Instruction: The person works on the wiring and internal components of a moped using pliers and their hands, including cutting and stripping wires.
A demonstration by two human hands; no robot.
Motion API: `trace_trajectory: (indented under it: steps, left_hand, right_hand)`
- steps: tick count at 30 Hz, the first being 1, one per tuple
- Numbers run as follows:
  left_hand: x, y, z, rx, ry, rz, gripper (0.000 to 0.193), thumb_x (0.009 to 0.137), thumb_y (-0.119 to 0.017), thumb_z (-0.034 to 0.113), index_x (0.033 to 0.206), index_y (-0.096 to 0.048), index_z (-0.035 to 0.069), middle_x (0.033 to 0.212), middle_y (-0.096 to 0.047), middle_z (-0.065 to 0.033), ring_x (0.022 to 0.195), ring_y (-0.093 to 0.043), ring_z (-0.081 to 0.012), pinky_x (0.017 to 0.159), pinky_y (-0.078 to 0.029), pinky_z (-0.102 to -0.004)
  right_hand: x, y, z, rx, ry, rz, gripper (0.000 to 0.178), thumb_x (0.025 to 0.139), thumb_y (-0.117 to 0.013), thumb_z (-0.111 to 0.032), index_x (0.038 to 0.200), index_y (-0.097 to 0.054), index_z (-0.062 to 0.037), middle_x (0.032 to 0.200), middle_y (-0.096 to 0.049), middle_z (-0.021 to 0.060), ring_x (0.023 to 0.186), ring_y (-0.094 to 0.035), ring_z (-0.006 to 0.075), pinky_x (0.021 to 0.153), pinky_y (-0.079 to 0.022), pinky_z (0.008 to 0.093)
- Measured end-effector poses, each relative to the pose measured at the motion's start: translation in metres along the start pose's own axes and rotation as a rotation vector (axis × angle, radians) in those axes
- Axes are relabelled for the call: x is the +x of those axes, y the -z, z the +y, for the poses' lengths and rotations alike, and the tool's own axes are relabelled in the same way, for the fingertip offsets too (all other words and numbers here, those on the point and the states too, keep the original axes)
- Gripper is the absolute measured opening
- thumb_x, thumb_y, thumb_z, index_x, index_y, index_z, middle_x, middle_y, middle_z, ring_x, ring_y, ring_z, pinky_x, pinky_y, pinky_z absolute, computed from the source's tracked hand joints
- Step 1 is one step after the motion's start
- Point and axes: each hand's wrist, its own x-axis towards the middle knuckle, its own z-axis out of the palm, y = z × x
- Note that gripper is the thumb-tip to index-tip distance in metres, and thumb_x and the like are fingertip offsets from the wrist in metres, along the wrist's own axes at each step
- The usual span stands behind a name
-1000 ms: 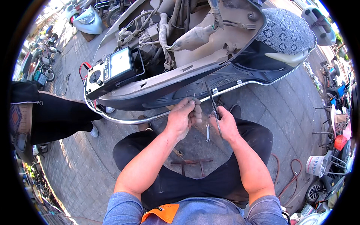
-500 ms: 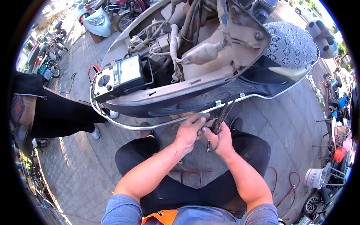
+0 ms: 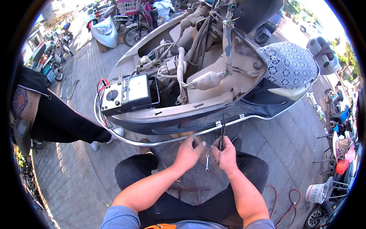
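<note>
Over the ground between my knees, my left hand (image 3: 189,152) is closed, thumb and fingers pinched together around what looks like a thin greenish wire (image 3: 208,144). The wire is faint and spans the short gap toward my right hand (image 3: 226,154). That hand is wrapped around dark scissors (image 3: 222,137), their blades pointing up and away from me, close together. A small open-ended wrench (image 3: 207,163) lies below, between the two hands. Just beyond stands a scooter with its body opened, showing dusty wiring (image 3: 181,72) and a connector bundle (image 3: 206,81).
An analog multimeter (image 3: 127,94) with red leads rests on the scooter's left end. The chrome rail (image 3: 167,142) curves in front of my hands. A person in dark trousers (image 3: 72,108) stands at left. A white bucket (image 3: 315,193) and red hose (image 3: 292,206) lie at right.
My hands have drawn apart, with the thin wire now showing between them. The scissor blades were spread and are now together. The view has shifted, so the scooter sits lower.
</note>
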Motion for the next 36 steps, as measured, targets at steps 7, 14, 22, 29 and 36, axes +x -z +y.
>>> trace_trajectory:
  steps: [7, 14, 22, 29, 36]
  left_hand:
    - [-0.017, -0.007, 0.002, 0.300, -0.323, -0.185, 0.021, 0.099, -0.065, 0.018, 0.114, -0.064, 0.004, 0.100, -0.071, -0.0235, 0.098, -0.069, -0.0491, 0.084, -0.056, -0.0544]
    - [-0.007, 0.004, 0.019, 0.421, -0.375, -0.267, 0.017, 0.100, -0.061, 0.019, 0.101, -0.059, 0.002, 0.095, -0.071, -0.0247, 0.094, -0.069, -0.0488, 0.079, -0.053, -0.0588]
    - [0.008, 0.026, -0.008, 0.060, -0.037, -0.155, 0.022, 0.102, -0.062, 0.021, 0.110, -0.071, 0.002, 0.093, -0.077, -0.0171, 0.088, -0.075, -0.0333, 0.082, -0.057, -0.0464]
    - [0.012, 0.027, 0.017, -0.593, 0.213, -0.167, 0.014, 0.110, -0.055, 0.015, 0.106, -0.062, 0.003, 0.087, -0.068, -0.0063, 0.057, -0.049, -0.0073, 0.049, -0.039, -0.0242]
    - [0.006, 0.021, 0.013, -0.611, 0.201, -0.143, 0.016, 0.112, -0.054, 0.019, 0.103, -0.059, 0.007, 0.078, -0.058, -0.0003, 0.057, -0.049, -0.0069, 0.049, -0.041, -0.0244]
  right_hand:
    - [-0.008, 0.002, -0.004, -0.055, -0.067, -0.068, 0.017, 0.087, -0.079, -0.007, 0.098, -0.066, -0.0016, 0.078, -0.066, 0.0014, 0.073, -0.058, 0.0076, 0.068, -0.051, 0.0291]
    - [-0.007, 0.006, -0.018, 0.224, -0.200, -0.158, 0.019, 0.088, -0.077, -0.003, 0.100, -0.062, -0.0046, 0.083, -0.061, -0.0021, 0.072, -0.055, 0.0061, 0.063, -0.046, 0.0272]
    - [0.005, 0.036, -0.024, -0.530, 0.044, 0.064, 0.032, 0.091, -0.082, -0.027, 0.091, -0.061, -0.0028, 0.077, -0.061, 0.0144, 0.068, -0.063, 0.0297, 0.068, -0.051, 0.0434]
    - [-0.011, 0.026, -0.029, -0.835, 0.164, -0.103, 0.052, 0.087, -0.084, -0.049, 0.095, -0.062, -0.0027, 0.086, -0.069, 0.0179, 0.089, -0.071, 0.0411, 0.076, -0.056, 0.0506]
    - [-0.014, 0.018, -0.029, -0.814, 0.194, -0.121, 0.046, 0.086, -0.085, -0.042, 0.097, -0.062, -0.0028, 0.084, -0.066, 0.0160, 0.084, -0.069, 0.0406, 0.075, -0.054, 0.0495]
